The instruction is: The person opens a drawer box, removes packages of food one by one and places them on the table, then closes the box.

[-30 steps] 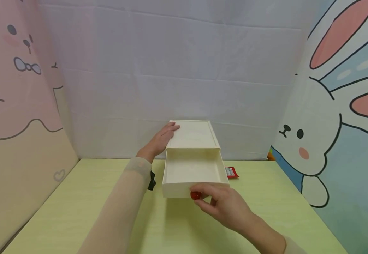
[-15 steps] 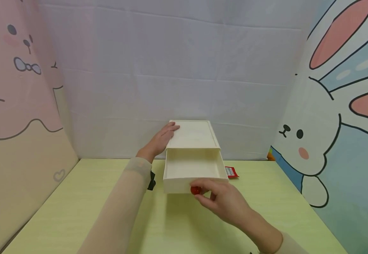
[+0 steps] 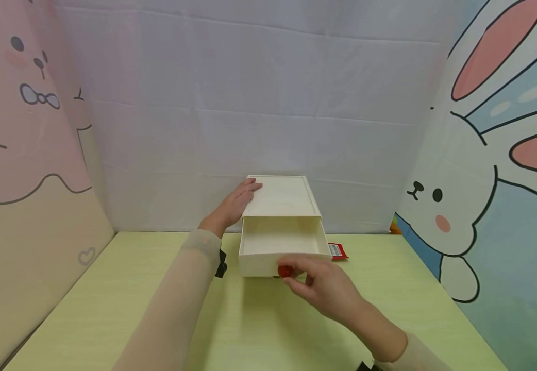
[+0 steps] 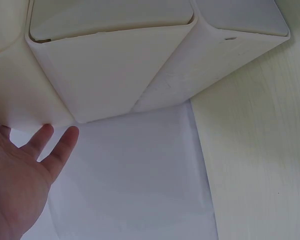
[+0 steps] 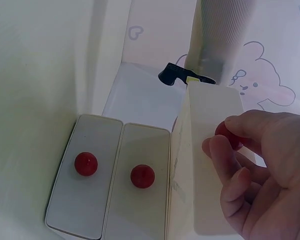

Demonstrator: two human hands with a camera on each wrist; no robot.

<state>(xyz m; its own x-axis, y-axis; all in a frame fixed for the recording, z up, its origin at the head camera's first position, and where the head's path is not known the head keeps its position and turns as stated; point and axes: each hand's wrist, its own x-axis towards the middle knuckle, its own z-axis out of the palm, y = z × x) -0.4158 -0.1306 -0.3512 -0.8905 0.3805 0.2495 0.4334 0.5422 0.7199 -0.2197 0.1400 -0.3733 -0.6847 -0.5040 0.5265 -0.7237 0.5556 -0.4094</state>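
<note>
- A white cabinet (image 3: 281, 197) stands at the middle of the far edge of the table (image 3: 389, 304). Its top drawer (image 3: 255, 266) sits partly out, jutting toward the near edge.
- The right hand (image 3: 328, 287) pinches the red knob (image 3: 285, 271) on that drawer's front between thumb and fingers.
- The left hand (image 3: 228, 207) lies along the cabinet's left side, fingers straight, tips over the top edge, gripping nothing.
- The hands are apart: one at the front, one farther back.
- In the right wrist view, two lower drawers (image 5: 80, 202) (image 5: 136, 212) sit pushed in.
- For a good slide, the knob should probably travel straight along the cabinet's length, without lifting or twisting, so the drawer doesn't bind.
- Firm left-hand pressure should help stop the cabinet shifting.
- A slow, even stroke seems safest; fingers are best clear of the frame's front rim.
- A red packet (image 3: 338, 251) lies just right of the cabinet; the drawer should be steered straight past it.
</note>
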